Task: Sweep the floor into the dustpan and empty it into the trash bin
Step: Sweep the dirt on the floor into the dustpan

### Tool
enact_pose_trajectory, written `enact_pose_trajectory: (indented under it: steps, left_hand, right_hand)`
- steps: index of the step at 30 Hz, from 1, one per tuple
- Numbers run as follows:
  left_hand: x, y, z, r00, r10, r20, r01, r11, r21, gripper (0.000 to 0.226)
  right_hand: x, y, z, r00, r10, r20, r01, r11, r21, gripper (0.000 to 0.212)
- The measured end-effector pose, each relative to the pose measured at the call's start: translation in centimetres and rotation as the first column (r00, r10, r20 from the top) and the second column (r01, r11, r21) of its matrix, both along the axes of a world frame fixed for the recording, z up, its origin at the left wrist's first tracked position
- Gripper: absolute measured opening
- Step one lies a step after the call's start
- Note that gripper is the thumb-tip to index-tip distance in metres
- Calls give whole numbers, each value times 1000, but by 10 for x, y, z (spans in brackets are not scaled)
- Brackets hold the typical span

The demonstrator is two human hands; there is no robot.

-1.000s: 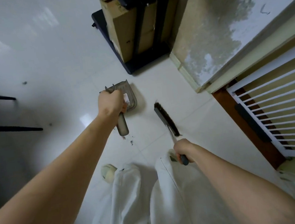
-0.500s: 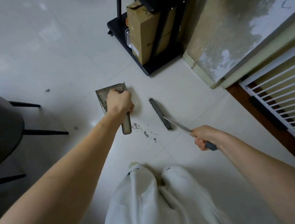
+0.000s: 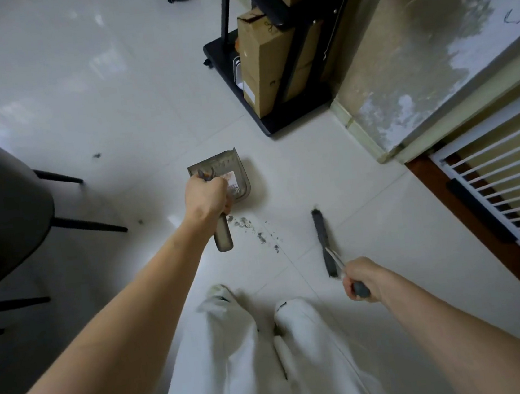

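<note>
Only one cam on my end: head-mounted, wide-angle, looking fwd and steeply down at the floor (image 3: 109, 84) from standing height. Both forearms reach in from the bottom edge, legs right below. No 2nd view to overlap w/.

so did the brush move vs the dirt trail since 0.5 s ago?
Yes. The brush has pulled right, away from the dirt trail it sat beside, opening a gap.
</note>
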State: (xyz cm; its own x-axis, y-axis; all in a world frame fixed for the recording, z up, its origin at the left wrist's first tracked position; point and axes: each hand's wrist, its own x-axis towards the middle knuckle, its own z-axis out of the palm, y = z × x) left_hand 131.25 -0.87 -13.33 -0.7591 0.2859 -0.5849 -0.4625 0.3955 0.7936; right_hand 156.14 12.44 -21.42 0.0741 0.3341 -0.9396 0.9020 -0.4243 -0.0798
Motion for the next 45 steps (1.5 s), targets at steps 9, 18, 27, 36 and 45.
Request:
enact_pose_trajectory:
  steps: [9, 18, 27, 36, 45]
  left_hand:
    - [-92, -39, -12, 995, -84, 47, 86, 995, -51, 29]
    - [-199, -83, -12, 969, -239, 56, 241, 969, -50, 29]
    - [-270, -107, -4, 957, -290, -15, 288, 955, -70, 28]
    - [-281, -85, 9, 949, -312, -35, 310, 948, -70, 26]
    - [-259, -34, 4, 953, -300, 27, 301, 953, -33, 25]
  right_hand:
    - [-103, -102, -10, 996, -83, -39, 78, 991, -108, 57]
    - [-271, -169, -29, 834, -538, -122, 495, 827, -266, 21]
    - [-364, -157, -18, 795, -542, -271, 473, 835, -280, 28]
    - [-338, -130, 18, 882, -352, -313, 347, 935, -75, 30]
    - [-289, -63, 25, 836, -464, -292, 490, 871, 19, 31]
